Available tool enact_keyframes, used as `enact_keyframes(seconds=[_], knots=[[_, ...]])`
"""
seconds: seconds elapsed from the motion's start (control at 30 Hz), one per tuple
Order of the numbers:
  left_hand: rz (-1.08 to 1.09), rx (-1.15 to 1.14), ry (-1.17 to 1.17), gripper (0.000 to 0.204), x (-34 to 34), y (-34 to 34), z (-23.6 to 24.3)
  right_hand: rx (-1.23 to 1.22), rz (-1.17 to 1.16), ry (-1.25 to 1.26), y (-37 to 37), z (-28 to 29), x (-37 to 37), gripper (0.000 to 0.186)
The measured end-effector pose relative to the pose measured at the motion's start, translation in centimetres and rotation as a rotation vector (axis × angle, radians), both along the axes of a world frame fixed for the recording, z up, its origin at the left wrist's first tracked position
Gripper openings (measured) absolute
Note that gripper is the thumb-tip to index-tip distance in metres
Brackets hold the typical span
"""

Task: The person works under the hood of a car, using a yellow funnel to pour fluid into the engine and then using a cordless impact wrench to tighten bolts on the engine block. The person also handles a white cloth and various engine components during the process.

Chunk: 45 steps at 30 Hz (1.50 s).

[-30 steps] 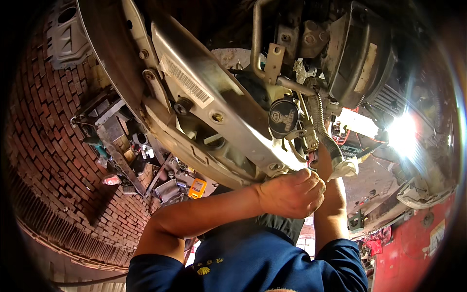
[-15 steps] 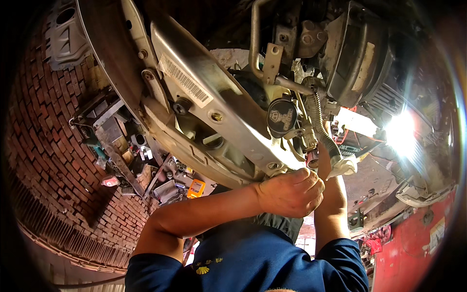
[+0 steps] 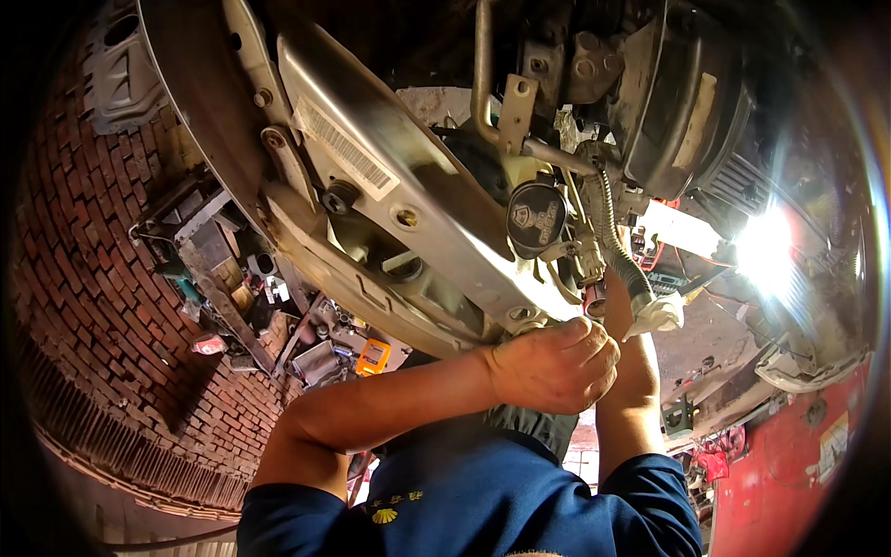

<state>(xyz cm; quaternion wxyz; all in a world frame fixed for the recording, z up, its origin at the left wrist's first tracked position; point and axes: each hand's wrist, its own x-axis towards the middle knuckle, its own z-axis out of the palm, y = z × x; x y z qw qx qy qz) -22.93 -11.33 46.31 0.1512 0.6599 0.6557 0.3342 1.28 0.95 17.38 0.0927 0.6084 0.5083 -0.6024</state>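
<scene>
My left hand (image 3: 557,366) is closed in a fist at the lower end of a silver metal crossmember (image 3: 385,190). Its curled fingers hide whatever they grip. My right forearm (image 3: 633,376) reaches up behind a corrugated hose (image 3: 613,232) whose end is wrapped in white material (image 3: 657,316). Most of that hand is hidden by the hose and nearby parts, so its fingers do not show. Just above my left fist sits a round black cap (image 3: 536,215), with a metal pipe (image 3: 557,160) and bracket (image 3: 517,113) beyond it.
A bright work lamp (image 3: 766,255) glares at the right. Further right is a red panel (image 3: 789,473). To the left, a rack with tools and loose parts (image 3: 223,278) stands by brick paving (image 3: 102,306), and an orange object (image 3: 373,356) lies near my left forearm.
The whole view has shifted very slightly. My left fist keeps its place at the crossmember's end, and my right arm still reaches up behind the hose.
</scene>
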Motion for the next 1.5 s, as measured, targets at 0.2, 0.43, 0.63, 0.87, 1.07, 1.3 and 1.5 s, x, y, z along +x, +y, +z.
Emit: enact_keyframes(seconds=[0.2, 0.43, 0.63, 0.87, 1.07, 1.3, 1.5], knots=[[-0.024, -0.026, 0.032, 0.021, 0.0, 0.0, 0.0, 0.018, 0.025, 0.023, -0.2, -0.5, 0.2, 0.041], [-0.018, -0.042, 0.068, 0.018, -0.2, 0.5, 0.1, 0.079, 0.045, 0.071, 0.7, -1.5, 0.8, 0.041], [0.025, -0.087, 0.202, 0.015, 0.6, 1.0, -0.1, 0.159, 0.147, 0.151, 1.9, -4.4, -1.2, 0.042], [0.074, -0.18, 0.266, 0.016, 1.2, 1.7, 0.2, -0.205, -0.174, 0.378, 0.1, -4.7, -6.3, 0.03], [0.076, -0.135, 0.328, 0.013, 1.2, 2.0, 0.3, -0.089, -0.101, 0.178, -0.5, -1.0, -8.3, 0.048], [0.041, -0.198, 0.423, 0.012, 1.5, 2.5, 0.5, -0.261, -0.319, 0.464, -0.2, -0.4, -8.2, 0.034], [0.032, -0.194, 0.393, 0.013, 2.1, 3.3, 0.3, -0.042, -0.028, 0.227, 0.5, -1.9, -7.5, 0.044]])
